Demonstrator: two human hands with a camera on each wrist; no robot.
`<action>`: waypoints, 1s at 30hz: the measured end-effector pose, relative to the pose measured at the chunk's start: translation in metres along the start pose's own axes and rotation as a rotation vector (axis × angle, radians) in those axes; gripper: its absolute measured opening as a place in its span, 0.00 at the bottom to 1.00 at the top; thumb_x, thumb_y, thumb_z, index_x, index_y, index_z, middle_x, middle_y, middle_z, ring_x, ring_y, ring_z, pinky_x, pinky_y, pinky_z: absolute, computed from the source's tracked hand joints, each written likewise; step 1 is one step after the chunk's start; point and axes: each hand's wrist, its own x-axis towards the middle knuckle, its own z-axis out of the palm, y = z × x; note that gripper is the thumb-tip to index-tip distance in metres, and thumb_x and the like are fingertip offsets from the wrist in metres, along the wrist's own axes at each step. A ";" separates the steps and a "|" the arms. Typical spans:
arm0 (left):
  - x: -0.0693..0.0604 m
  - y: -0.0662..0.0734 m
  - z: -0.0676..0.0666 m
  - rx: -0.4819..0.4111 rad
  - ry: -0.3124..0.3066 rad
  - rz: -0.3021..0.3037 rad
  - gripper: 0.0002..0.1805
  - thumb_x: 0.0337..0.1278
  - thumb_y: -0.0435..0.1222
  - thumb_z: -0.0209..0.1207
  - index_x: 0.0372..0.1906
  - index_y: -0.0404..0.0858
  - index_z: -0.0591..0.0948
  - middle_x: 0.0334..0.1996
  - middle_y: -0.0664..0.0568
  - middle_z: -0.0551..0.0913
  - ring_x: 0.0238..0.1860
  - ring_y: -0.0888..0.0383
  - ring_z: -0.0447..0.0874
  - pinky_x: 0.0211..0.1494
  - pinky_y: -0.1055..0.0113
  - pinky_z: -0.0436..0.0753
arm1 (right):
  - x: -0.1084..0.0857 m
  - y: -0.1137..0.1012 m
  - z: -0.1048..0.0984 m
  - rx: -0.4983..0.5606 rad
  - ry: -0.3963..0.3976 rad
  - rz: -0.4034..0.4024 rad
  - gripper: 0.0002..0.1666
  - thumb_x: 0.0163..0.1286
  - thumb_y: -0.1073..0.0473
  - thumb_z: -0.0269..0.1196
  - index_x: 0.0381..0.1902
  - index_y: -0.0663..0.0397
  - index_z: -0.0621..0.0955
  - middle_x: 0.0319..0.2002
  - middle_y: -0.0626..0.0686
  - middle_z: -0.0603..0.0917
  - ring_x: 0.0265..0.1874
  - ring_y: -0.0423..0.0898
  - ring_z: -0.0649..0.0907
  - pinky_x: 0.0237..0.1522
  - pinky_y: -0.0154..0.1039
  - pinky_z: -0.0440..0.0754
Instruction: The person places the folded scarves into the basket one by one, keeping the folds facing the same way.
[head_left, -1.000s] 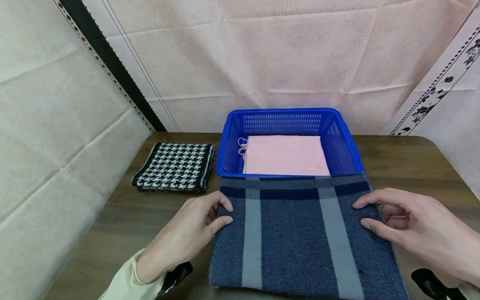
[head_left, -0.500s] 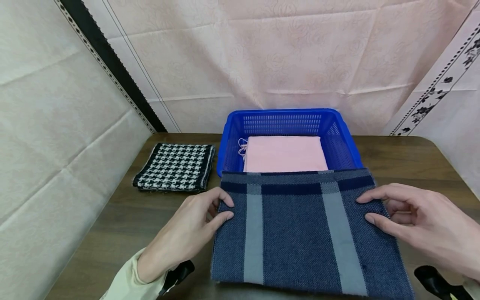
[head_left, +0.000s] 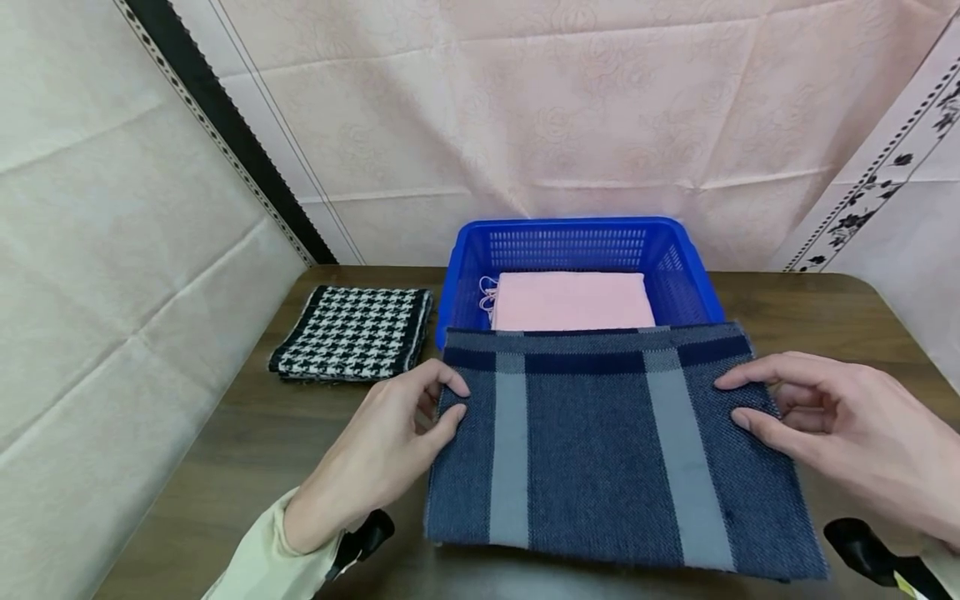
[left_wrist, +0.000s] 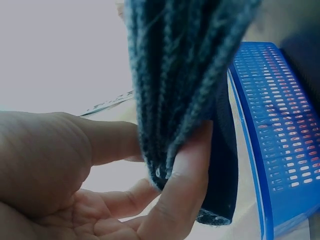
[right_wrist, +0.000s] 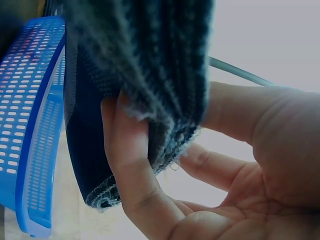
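Observation:
A folded dark blue scarf (head_left: 592, 450) with two grey-blue stripes is held up by its two side edges, in front of the basket. My left hand (head_left: 382, 450) pinches its left edge between thumb and fingers. At the right edge my right hand (head_left: 847, 425) grips it the same way. Both wrist views show several layers of the folded scarf (left_wrist: 175, 75) between thumb and forefinger. Behind it stands a blue plastic basket (head_left: 566, 229), its front wall mostly hidden by the scarf. Inside lies a folded pink cloth (head_left: 573, 302) with thin tassels at its left.
A folded black-and-white houndstooth scarf (head_left: 352, 333) lies on the wooden table (head_left: 315, 450), left of the basket. A pale patterned cloth (head_left: 562, 108) hangs behind the table. Another pale cloth (head_left: 112, 292) covers the left side.
Both hands have raised the blue scarf a little and brought it toward the basket. Its top edge now covers more of the basket's front and of the pink cloth.

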 end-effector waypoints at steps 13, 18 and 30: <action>0.004 -0.002 -0.001 0.004 0.066 0.021 0.08 0.65 0.32 0.62 0.46 0.47 0.81 0.30 0.56 0.79 0.30 0.62 0.77 0.33 0.70 0.79 | 0.008 -0.005 -0.004 -0.004 0.001 -0.001 0.16 0.65 0.60 0.72 0.49 0.38 0.85 0.21 0.44 0.63 0.19 0.39 0.65 0.24 0.35 0.58; 0.007 -0.001 -0.001 -0.006 0.071 -0.005 0.09 0.66 0.32 0.62 0.47 0.47 0.81 0.32 0.55 0.80 0.31 0.61 0.77 0.34 0.70 0.79 | 0.012 -0.003 -0.005 -0.008 -0.017 0.013 0.15 0.66 0.60 0.72 0.49 0.40 0.85 0.20 0.45 0.63 0.18 0.40 0.66 0.24 0.35 0.59; 0.016 0.001 -0.001 -0.024 0.087 0.011 0.09 0.67 0.32 0.61 0.48 0.46 0.80 0.32 0.54 0.80 0.31 0.59 0.76 0.33 0.69 0.77 | 0.019 -0.004 -0.010 0.007 -0.039 0.048 0.14 0.68 0.55 0.71 0.51 0.40 0.84 0.22 0.46 0.69 0.19 0.39 0.70 0.23 0.35 0.61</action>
